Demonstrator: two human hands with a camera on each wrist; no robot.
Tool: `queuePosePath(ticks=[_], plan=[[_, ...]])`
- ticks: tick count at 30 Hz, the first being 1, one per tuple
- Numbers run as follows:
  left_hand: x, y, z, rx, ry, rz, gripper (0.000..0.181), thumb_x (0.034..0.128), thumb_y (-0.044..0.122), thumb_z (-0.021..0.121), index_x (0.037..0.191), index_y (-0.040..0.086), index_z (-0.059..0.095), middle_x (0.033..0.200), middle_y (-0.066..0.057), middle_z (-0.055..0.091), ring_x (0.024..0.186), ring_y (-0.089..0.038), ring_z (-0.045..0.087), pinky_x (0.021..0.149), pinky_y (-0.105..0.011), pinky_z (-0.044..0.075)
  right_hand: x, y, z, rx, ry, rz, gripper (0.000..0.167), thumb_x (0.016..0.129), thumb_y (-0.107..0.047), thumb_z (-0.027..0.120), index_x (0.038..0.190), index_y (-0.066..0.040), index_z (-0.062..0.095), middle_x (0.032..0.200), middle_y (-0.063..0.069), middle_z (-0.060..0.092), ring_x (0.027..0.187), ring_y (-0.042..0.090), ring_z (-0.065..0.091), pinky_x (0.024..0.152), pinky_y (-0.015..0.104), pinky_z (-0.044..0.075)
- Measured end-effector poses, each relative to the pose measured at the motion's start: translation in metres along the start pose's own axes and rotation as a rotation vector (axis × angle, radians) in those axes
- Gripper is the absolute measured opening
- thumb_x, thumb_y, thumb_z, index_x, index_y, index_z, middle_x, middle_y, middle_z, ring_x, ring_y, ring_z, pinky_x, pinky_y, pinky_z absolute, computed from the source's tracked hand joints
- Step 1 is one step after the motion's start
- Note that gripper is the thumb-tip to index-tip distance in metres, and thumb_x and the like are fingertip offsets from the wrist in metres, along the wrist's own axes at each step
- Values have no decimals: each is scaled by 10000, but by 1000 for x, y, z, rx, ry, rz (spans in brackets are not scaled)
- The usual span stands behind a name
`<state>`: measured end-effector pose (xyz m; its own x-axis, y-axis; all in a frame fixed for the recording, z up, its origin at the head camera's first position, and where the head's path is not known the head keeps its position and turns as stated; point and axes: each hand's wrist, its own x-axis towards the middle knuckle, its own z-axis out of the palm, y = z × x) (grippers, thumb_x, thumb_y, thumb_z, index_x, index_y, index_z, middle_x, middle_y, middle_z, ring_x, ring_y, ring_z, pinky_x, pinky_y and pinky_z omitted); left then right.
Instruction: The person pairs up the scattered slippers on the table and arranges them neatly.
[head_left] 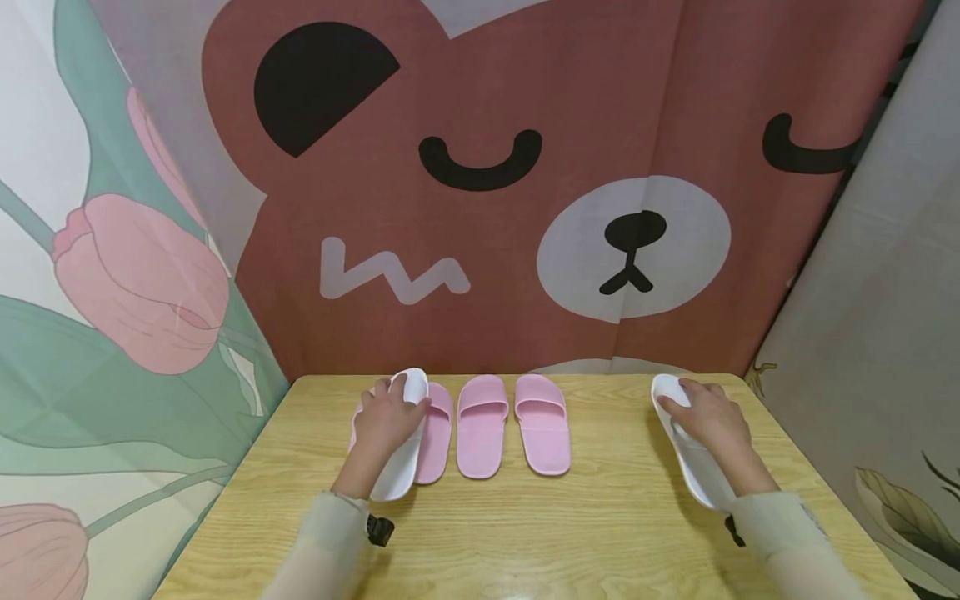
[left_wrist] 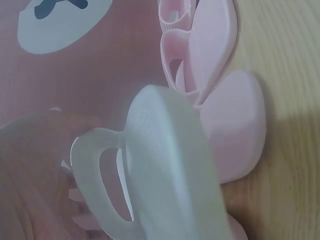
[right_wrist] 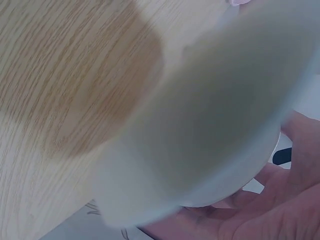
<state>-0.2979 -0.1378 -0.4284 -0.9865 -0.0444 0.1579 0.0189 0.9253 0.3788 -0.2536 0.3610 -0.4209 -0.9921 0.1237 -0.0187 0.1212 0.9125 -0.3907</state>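
Note:
My left hand [head_left: 386, 423] grips a white slipper [head_left: 400, 471] by its strap end, above the left end of a row of pink slippers. In the left wrist view this white slipper [left_wrist: 165, 165] is tilted, its open strap facing the palm. Partly behind it lies a pink slipper [head_left: 437, 442]; another at far left shows only an edge. Two more pink slippers, one [head_left: 481, 442] in the middle and one [head_left: 545, 442] to its right, lie flat. At the right, my right hand [head_left: 716, 425] holds a second white slipper [head_left: 702, 477], raised and tilted, blurred in the right wrist view.
A wood-grain table [head_left: 600, 533] lies under everything. A bear-print cloth [head_left: 487, 233] hangs along its back edge. Floral cloths stand at the left [head_left: 135, 283] and right [head_left: 862, 350] sides. Dark straps circle both wrists.

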Motion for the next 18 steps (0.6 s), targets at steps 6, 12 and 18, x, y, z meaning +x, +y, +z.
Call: queuePosePath(ticks=[6,12,18], plan=[[0,8,3,12,4,13,792,909,593,610,1510,106,440,1460,-261,444,1256,-545,440,826,-746,446,0,-1,1,7,12,-2,863,995,-621,455,1529,46,331,1449,443,296,1214,690,357,921,755,378],[0,14,11,-31,22,43,775,907,569,633,1491,89,465,1439,-268,455,1200,-534,463,824,-637,499,3,-1,2,17,10,8,870,990,-632,456,1540,29,322,1459,439,280,1213,695,354,909,757,384],[1,19,18,-48,23,44,770,901,575,635,1493,111,468,1446,-253,449,1193,-510,470,835,-603,503,6,-3,5,26,1,24,862,997,-624,452,1550,21,307,1460,439,277,1217,688,362,919,745,390]])
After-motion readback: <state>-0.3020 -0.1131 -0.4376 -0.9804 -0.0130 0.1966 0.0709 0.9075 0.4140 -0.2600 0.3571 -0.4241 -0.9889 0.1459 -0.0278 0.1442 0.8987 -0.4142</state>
